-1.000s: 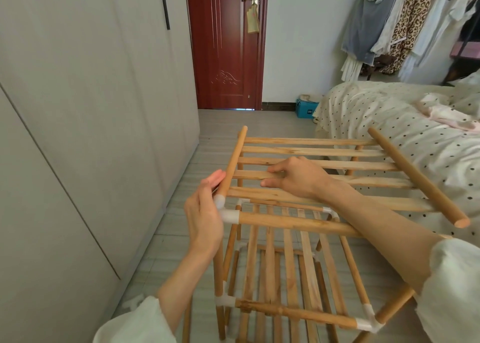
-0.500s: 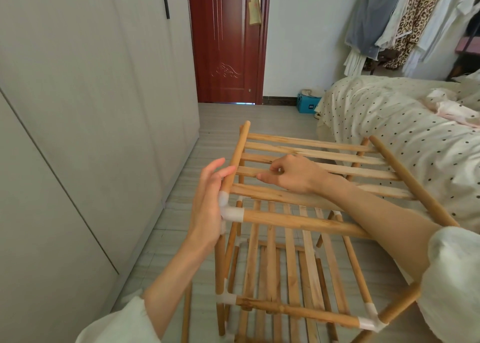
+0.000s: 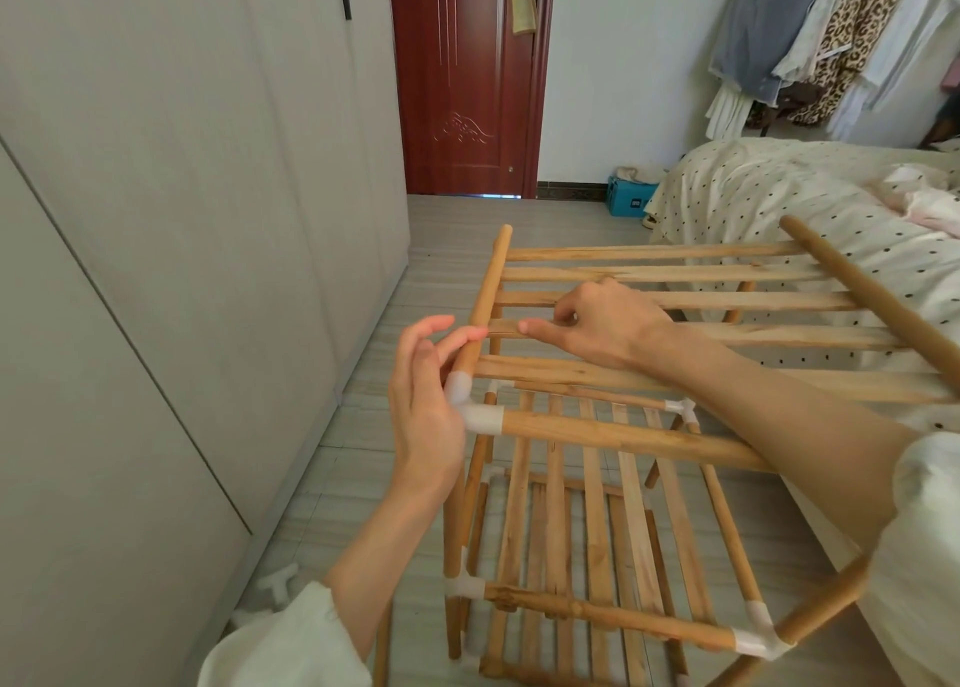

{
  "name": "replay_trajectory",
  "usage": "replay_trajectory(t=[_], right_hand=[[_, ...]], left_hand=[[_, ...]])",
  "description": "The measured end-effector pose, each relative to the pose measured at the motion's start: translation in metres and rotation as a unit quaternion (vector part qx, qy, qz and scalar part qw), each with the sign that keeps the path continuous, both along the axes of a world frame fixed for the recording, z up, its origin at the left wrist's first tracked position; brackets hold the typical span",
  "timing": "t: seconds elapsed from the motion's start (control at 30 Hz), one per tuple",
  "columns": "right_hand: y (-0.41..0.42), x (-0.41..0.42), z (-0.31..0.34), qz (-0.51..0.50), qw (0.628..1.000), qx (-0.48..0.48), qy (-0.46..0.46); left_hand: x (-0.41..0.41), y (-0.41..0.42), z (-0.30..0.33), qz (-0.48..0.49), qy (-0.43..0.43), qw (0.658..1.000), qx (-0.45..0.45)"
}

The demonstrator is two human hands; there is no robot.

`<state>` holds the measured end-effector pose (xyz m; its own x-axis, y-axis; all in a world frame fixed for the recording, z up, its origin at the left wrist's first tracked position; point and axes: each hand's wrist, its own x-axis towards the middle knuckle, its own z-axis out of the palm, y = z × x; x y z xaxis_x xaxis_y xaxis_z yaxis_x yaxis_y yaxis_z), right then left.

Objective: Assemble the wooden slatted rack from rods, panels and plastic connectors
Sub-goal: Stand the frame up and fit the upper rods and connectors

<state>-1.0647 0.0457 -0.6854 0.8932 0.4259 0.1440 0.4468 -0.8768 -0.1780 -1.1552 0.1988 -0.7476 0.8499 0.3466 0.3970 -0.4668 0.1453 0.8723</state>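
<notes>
Rack: the rack (image 3: pixel 649 426) is standing on the floor (image 3: pixel 363 478) at the frame's centre and lower right, beside the bed (image 3: pixel 779 192).
Left hand: your left hand (image 3: pixel 423 405) is resting against the white connector (image 3: pixel 467 403) at the top left corner, fingers loosely spread and touching the rod (image 3: pixel 485 296).
Right hand: your right hand (image 3: pixel 597 325) is lying over the top panel (image 3: pixel 701 301), fingers curling onto a slat (image 3: pixel 779 335); thumb pointing left along it.
Background: a red door (image 3: pixel 467 78) is showing at upper centre.
</notes>
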Motion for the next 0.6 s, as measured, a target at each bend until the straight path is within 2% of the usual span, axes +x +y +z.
replay_trajectory(t=[0.1, 0.17, 0.27, 0.6], right_hand=[[0.0007, -0.0017, 0.0025, 0.004, 1.0, -0.006, -0.003], [0.0004, -0.0022, 0.0029, 0.007, 1.0, -0.005, -0.006], [0.0002, -0.0034, 0.0033, 0.011, 1.0, -0.005, -0.007], [-0.0006, -0.006, -0.0027, 0.006, 1.0, 0.009, -0.003]], left_hand=[[-0.0011, 0.0008, 0.0009, 0.005, -0.001, 1.0, 0.009], [-0.0018, 0.0016, 0.0034, 0.005, -0.008, 0.999, 0.053], [-0.0033, 0.0025, 0.0061, -0.039, -0.019, 0.995, 0.085], [-0.0031, -0.0021, -0.0007, 0.013, -0.035, 0.999, 0.035]])
